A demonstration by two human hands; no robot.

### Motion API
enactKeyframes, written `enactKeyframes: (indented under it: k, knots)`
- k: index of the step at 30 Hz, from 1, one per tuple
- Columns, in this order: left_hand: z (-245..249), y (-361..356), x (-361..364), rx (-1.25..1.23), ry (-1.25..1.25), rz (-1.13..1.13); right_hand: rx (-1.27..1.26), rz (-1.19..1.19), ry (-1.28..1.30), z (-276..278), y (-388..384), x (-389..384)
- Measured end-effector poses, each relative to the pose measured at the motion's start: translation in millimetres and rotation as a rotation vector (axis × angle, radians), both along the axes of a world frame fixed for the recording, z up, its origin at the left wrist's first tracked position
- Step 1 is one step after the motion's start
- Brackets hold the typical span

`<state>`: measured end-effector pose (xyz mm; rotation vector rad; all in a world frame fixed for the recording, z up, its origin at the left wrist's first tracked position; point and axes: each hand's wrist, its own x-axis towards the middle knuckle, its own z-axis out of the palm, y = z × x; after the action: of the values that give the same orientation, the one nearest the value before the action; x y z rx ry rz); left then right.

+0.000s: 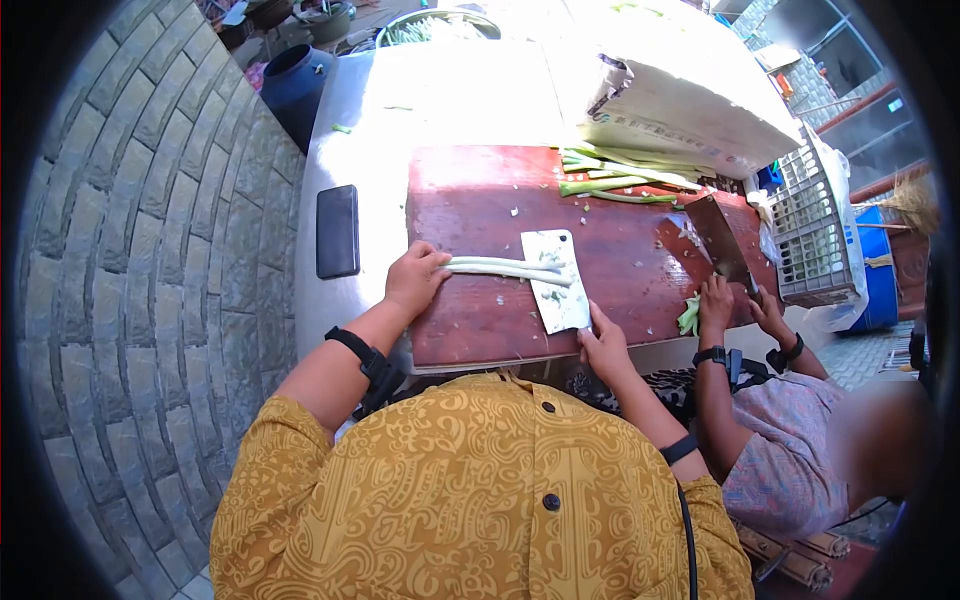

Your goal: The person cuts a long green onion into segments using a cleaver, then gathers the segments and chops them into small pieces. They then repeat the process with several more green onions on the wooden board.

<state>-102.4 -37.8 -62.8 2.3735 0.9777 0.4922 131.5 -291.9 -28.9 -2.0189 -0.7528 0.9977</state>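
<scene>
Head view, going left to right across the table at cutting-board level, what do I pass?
Phone → left hand → stalks → cleaver → co-worker's knife → crate.

It was an outdoor food-preparation spot in a paved yard. A steel counter (370, 120) carried a red chopping board (480, 200), beside grey paving bricks (150, 260) and plastic crates (815, 230).

Your steel table (370, 120), red chopping board (480, 320) lying before you, black phone (337, 231) just left of it, perhaps a white sack (690, 100) beyond, glare-washed
</scene>
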Motion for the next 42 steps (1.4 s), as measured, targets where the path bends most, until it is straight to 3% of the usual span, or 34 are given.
enactKeyframes:
  k: [7, 16, 23, 32, 33, 35, 37, 42]
  knots:
    - [-5.1, -1.6, 0.0, 0.025, -0.035, -0.013, 0.035, -0.016, -0.078, -12.7, 30.5, -6.9]
    - [-9.5, -0.3, 2.6, 0.034, -0.067, -0.015, 0.08, 0.048, 0.036, -11.0, 54.5, 5.6]
    - [-10.1, 0.5, 3.0, 0.034, -0.091, -0.023, 0.074, 0.086, 0.177, -0.7, 26.7, 3.9]
    - [-11.2, 0.2, 2.3, 0.045, -0.107, -0.018, 0.102, 0.146, -0.056, -18.2, 69.4, -16.2]
    - [-11.5, 0.3, 2.5, 0.056, -0.118, -0.011, 0.009, 0.158, -0.071, -8.7, 73.5, -18.3]
    - [-12.9, -2.4, 2.3, 0.062, -0.13, -0.011, 0.101, 0.199, -0.247, -46.7, 72.0, -12.5]
    - [-14.4, -0.3, 3.0, 0.062, -0.136, -0.014, 0.129, 0.215, -0.306, -42.6, 79.3, -16.4]
    - [-15.1, -2.1, 2.9, 0.067, -0.122, 0.0, 0.048, 0.193, -0.262, -32.2, 90.5, -32.1]
